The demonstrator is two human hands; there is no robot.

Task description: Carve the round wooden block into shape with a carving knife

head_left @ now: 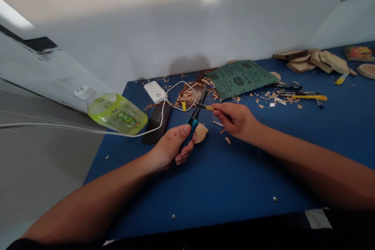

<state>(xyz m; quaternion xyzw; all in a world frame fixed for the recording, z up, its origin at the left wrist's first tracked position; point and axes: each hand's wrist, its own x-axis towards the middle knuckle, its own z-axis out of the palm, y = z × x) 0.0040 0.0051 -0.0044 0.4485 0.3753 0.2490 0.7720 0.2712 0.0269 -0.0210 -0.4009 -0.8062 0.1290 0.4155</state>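
My left hand (pixel 172 144) is closed around the blue handle of a long tool with a flat black blade (pixel 200 100) that carries pale lettering; its exact kind is unclear. My right hand (pixel 238 120) pinches a small wooden-handled blade (pixel 209 108). The dark end of that blade lies across the black one, and they seem to touch. Under the left fingers, a rounded piece of pale wood (pixel 200 133) is partly hidden; I cannot tell whether the hand touches it. Wood shavings (pixel 186 96) are heaped just beyond both hands.
A tilted green-labelled bottle (pixel 117 113), a white power bank (pixel 156 91) with a white cable, and a dark phone (pixel 157 125) are on the left. Green sandpaper (pixel 243 79) lies at the back. Pens and a yellow cutter (pixel 310 97) sit right, before wood blocks (pixel 316 60).
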